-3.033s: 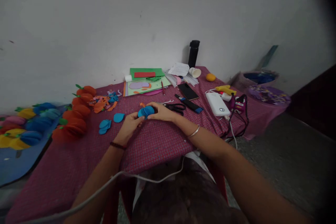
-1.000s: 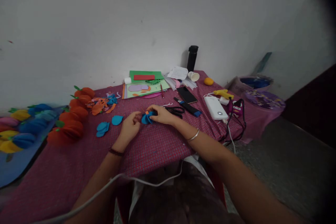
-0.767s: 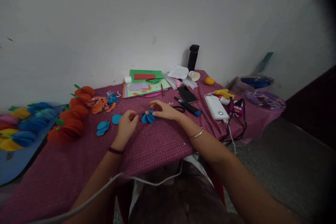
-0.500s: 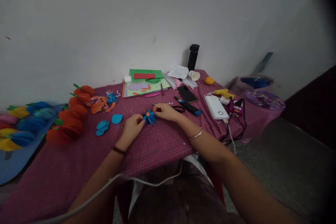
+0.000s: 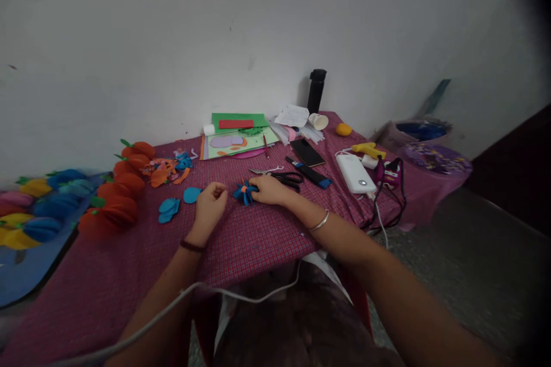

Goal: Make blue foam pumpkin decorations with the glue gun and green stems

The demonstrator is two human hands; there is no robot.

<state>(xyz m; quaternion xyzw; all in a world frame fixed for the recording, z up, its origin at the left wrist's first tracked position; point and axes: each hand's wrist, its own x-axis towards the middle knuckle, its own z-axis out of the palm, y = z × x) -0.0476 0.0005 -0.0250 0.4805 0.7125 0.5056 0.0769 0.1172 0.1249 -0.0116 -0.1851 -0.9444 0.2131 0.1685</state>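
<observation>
Currently, right hand [image 5: 267, 190] pinches 1 blue petalled piece [image 5: 239, 194]; scissors [image 5: 287, 174] just beyond grip. Left hand [image 5: 210, 210] curled nearby, can't tell if holding.

The right hand [image 5: 270, 190], gripping the blue petalled piece [image 5: 243, 194], hides its right edge; the left hand [image 5: 210, 206] covers part of a blue cutout [image 5: 190, 195] — whether that hand holds anything cannot be told. The blue board [image 5: 26, 275] runs past the left edge, and the white sheet [image 5: 293, 115] bears marks too small to read.

2 arms [image 5: 344, 241] outstretched, left fingers [image 5: 218, 187] loosely curled, right fingers [image 5: 260, 184] seemingly pinched
</observation>
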